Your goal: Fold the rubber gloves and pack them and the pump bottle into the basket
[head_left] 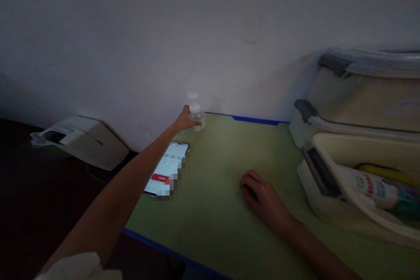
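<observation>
My left hand reaches to the far left corner of the table and is wrapped round a transparent pump bottle with a white pump top. The bottle stands upright near the wall. Lower right of it, my right hand rests on the green tabletop, its fingers curled in loosely with nothing visible in them. A phone with a lit timer screen lies beneath my left forearm, which covers part of its left side.
An open cream bin holding a printed bottle or pack stands at the right. Behind it are stacked storage boxes with grey latches. A white trash bin is left of the table, and a wall runs along the back.
</observation>
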The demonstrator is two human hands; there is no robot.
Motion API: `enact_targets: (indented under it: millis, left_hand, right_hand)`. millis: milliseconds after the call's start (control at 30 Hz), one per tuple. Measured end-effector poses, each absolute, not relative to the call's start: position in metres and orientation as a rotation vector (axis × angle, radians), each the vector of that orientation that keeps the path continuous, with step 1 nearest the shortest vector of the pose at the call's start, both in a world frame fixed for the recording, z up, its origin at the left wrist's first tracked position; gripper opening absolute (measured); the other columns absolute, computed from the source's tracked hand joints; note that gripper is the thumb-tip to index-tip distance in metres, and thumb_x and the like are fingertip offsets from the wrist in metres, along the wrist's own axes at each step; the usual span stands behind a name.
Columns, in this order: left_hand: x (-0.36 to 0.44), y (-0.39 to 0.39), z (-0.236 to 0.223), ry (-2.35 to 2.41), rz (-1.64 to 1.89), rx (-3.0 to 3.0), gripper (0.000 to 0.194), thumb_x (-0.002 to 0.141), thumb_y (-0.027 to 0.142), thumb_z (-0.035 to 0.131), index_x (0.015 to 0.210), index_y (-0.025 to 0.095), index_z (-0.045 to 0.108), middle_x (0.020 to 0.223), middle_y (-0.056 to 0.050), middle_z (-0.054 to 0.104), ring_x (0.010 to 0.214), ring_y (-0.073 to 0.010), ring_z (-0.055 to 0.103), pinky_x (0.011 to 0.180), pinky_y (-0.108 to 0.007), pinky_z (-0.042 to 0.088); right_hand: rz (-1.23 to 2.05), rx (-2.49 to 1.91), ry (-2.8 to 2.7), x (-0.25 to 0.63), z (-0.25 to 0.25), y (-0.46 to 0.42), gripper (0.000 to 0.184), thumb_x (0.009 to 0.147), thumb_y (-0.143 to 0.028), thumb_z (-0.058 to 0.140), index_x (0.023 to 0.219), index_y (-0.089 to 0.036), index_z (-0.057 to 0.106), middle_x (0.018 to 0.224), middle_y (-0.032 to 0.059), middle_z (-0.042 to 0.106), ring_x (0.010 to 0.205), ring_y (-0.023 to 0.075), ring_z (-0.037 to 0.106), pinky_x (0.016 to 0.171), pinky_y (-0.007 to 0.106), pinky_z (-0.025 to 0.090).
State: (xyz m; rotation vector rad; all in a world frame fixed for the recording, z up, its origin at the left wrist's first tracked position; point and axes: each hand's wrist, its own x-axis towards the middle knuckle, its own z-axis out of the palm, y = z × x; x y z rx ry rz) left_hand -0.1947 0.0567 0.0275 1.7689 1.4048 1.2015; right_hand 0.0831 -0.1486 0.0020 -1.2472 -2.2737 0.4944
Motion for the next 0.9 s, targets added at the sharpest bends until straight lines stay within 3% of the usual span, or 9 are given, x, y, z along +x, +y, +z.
enact_targets:
  millis: [300, 500, 633, 733, 900]
  left_hand:
    - [-0.143, 0.025, 0.035, 1.340, 1.035, 1.793, 0.070, 0.040, 0.018, 0.080, 0.095, 0.017, 0.037, 0.097, -0.005, 0.051, 0.098, -0.0237, 0.052, 0.089, -0.041, 0.040]
    - [-0.102, -0.002, 0.031, 1.190, 0.994, 1.827, 0.072, 0.042, 0.020, 0.080, 0.098, 0.018, 0.035, 0.099, -0.005, 0.051, 0.099, -0.0231, 0.052, 0.091, -0.040, 0.039]
    - [-0.075, -0.028, 0.025, 1.101, 1.025, 1.814, 0.068, 0.045, 0.023, 0.080, 0.094, 0.020, 0.033, 0.097, -0.003, 0.049, 0.099, -0.0230, 0.051, 0.088, -0.039, 0.040]
    - [-0.055, -0.052, 0.016, 1.022, 1.034, 1.802, 0.068, 0.049, 0.029, 0.080, 0.095, 0.020, 0.031, 0.100, -0.005, 0.049, 0.099, -0.0234, 0.052, 0.087, -0.038, 0.041]
    - [-0.039, -0.084, -0.006, 0.807, 1.108, 1.743, 0.077, 0.062, 0.033, 0.074, 0.118, 0.019, 0.024, 0.127, -0.015, 0.040, 0.120, -0.0266, 0.042, 0.101, -0.041, 0.032]
  right_hand:
    - [0.481, -1.265, -2.231, 0.085, -0.001, -0.149, 0.018, 0.077, -0.005, 0.039, 0.075, -0.018, 0.051, 0.079, 0.0066, 0.055, 0.072, 0.0172, 0.055, 0.065, 0.031, 0.047]
    - [0.612, -1.333, -1.905, 0.090, -0.010, -0.144, 0.032, 0.073, -0.007, 0.042, 0.102, -0.018, 0.045, 0.085, 0.0055, 0.056, 0.071, 0.0150, 0.057, 0.064, 0.031, 0.049]
    - [0.641, -1.300, -1.774, 0.092, -0.017, -0.142, 0.048, 0.073, -0.011, 0.043, 0.120, -0.020, 0.034, 0.111, 0.0130, 0.052, 0.095, 0.0200, 0.058, 0.071, 0.035, 0.052]
    - [0.607, -1.260, -1.729, 0.093, -0.022, -0.139, 0.062, 0.075, -0.017, 0.047, 0.132, -0.021, 0.024, 0.131, 0.0164, 0.040, 0.116, 0.0252, 0.048, 0.082, 0.042, 0.050]
    - [0.542, -1.251, -1.703, 0.096, -0.034, -0.132, 0.088, 0.072, -0.026, 0.059, 0.142, -0.021, 0.005, 0.140, 0.0178, 0.032, 0.127, 0.0315, 0.036, 0.098, 0.053, 0.037]
